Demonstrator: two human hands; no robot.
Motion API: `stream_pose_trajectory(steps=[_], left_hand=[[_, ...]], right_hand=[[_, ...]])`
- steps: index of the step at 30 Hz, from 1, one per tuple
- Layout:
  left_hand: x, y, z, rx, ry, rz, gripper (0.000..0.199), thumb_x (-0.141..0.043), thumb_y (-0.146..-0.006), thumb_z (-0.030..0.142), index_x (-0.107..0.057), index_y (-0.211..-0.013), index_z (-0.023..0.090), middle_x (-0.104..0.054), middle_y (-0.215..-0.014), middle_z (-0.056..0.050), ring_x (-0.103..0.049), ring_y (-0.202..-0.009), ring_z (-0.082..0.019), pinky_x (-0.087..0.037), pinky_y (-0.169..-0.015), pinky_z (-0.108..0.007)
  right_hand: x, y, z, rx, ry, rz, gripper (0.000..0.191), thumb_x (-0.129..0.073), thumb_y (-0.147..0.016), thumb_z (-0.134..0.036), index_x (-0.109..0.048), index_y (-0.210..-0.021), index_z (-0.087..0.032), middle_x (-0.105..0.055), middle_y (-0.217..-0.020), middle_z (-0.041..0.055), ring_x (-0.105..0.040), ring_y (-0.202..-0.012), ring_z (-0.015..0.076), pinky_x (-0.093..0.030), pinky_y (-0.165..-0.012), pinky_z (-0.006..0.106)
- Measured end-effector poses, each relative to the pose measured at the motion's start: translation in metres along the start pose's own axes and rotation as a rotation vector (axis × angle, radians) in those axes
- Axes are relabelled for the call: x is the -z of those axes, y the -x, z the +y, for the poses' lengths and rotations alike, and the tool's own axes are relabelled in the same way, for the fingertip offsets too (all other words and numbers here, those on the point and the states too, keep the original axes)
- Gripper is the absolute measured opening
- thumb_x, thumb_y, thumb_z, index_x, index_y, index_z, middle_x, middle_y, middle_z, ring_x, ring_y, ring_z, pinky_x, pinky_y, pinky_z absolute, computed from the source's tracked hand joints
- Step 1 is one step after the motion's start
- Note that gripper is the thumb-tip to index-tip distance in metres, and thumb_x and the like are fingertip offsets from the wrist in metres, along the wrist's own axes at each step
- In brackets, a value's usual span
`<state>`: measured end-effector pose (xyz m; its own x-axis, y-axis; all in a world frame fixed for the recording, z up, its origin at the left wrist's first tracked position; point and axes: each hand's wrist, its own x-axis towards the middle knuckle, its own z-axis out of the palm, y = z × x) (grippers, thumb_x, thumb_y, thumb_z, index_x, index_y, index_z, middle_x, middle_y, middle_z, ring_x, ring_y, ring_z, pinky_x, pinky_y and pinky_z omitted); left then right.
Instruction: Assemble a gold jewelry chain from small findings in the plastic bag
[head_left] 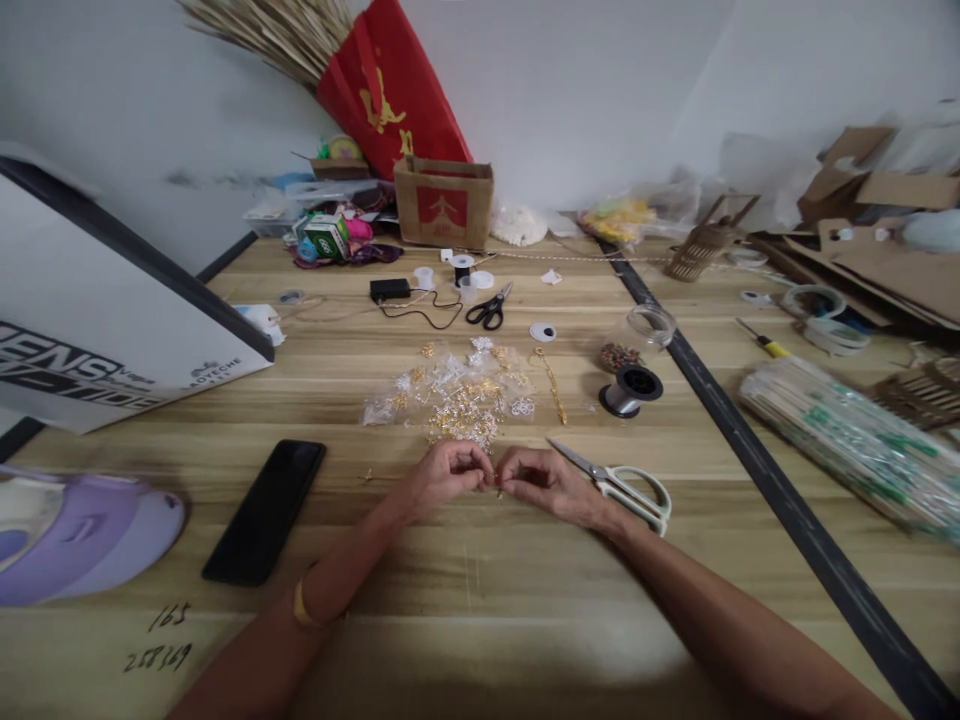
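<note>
My left hand (452, 470) and my right hand (541, 482) meet at the middle of the wooden table, fingertips pinched close together. Between them shows a tiny gold piece (500, 493), mostly covered by the fingers; which hand grips it more is unclear. Just beyond the hands lies a pile of small gold and silver findings (465, 405), partly in clear bags. A gold chain (556, 387) is stretched out to the right of the pile. White-handled scissors (637, 490) lie beside my right hand, blades partly apart. A small gold piece (366, 476) rests left of my left hand.
A black phone (264, 512) and a purple cap (97, 530) are at the left. A wire spool (631, 390) and a jar of beads (621, 354) stand right of the chain. Black scissors (490, 308) lie farther back, before a cardboard box (443, 205). Wrapped sticks (847, 440) are at the right.
</note>
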<state>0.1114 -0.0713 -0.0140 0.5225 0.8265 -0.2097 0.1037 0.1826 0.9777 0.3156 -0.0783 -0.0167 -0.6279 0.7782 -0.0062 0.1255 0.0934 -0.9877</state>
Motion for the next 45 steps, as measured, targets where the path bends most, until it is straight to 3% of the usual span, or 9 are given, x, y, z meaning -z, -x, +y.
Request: stream_pose_trajectory(steps=[5,12,18,30,36,45], left_hand=[[-0.003,0.002,0.006,0.033,0.066,-0.028,0.018,-0.065,-0.074,0.029,-0.062,-0.076,0.01,-0.063,-0.068,-0.003,-0.058,-0.065,-0.011,-0.046,-0.064,-0.022],[-0.002,-0.001,0.002,0.033,0.11,-0.035,0.019,-0.077,-0.06,0.024,-0.064,-0.066,0.011,-0.063,-0.062,0.0,-0.054,-0.057,-0.008,-0.041,-0.058,-0.019],[-0.001,-0.001,-0.002,0.028,0.103,-0.042,0.019,-0.078,-0.057,0.023,-0.066,-0.065,0.011,-0.063,-0.059,0.001,-0.053,-0.054,-0.008,-0.039,-0.054,-0.018],[-0.005,0.001,0.003,-0.01,-0.284,0.019,0.008,-0.065,-0.066,0.018,-0.067,-0.065,0.01,-0.06,-0.058,0.001,-0.049,-0.054,-0.009,-0.035,-0.052,-0.019],[-0.003,0.002,-0.003,-0.044,-0.354,-0.012,0.011,-0.061,-0.069,0.018,-0.069,-0.071,0.01,-0.062,-0.059,0.0,-0.05,-0.055,-0.01,-0.037,-0.053,-0.019],[0.0,0.0,-0.001,0.0,-0.044,-0.045,0.014,-0.065,-0.071,0.024,-0.067,-0.076,0.011,-0.063,-0.063,-0.001,-0.054,-0.058,-0.009,-0.042,-0.058,-0.02]], right_hand=[[0.001,0.003,-0.012,0.036,0.156,-0.038,0.018,-0.055,-0.086,-0.032,-0.059,-0.081,-0.015,-0.06,-0.08,0.0045,-0.052,-0.069,0.0135,-0.039,-0.06,0.024],[0.0,0.007,-0.023,0.094,0.301,-0.075,0.008,-0.054,-0.086,-0.022,-0.059,-0.084,-0.016,-0.059,-0.079,0.0027,-0.051,-0.066,0.0117,-0.039,-0.057,0.022],[-0.001,0.007,-0.024,0.106,0.323,-0.109,0.009,-0.052,-0.088,-0.023,-0.058,-0.084,-0.016,-0.059,-0.081,0.0035,-0.054,-0.07,0.0129,-0.042,-0.061,0.023],[-0.002,0.006,-0.018,0.19,0.498,-0.095,0.01,-0.049,-0.089,-0.021,-0.059,-0.089,-0.018,-0.062,-0.083,0.0039,-0.056,-0.071,0.0137,-0.042,-0.064,0.025],[0.0,0.005,-0.016,0.103,0.424,-0.043,0.014,-0.052,-0.088,-0.027,-0.061,-0.085,-0.017,-0.062,-0.08,0.0037,-0.055,-0.069,0.0136,-0.041,-0.061,0.023],[-0.003,0.001,-0.006,-0.043,0.076,0.149,0.025,-0.055,-0.086,-0.039,-0.055,-0.078,-0.015,-0.052,-0.066,-0.0011,-0.044,-0.058,0.0095,-0.034,-0.052,0.021]])
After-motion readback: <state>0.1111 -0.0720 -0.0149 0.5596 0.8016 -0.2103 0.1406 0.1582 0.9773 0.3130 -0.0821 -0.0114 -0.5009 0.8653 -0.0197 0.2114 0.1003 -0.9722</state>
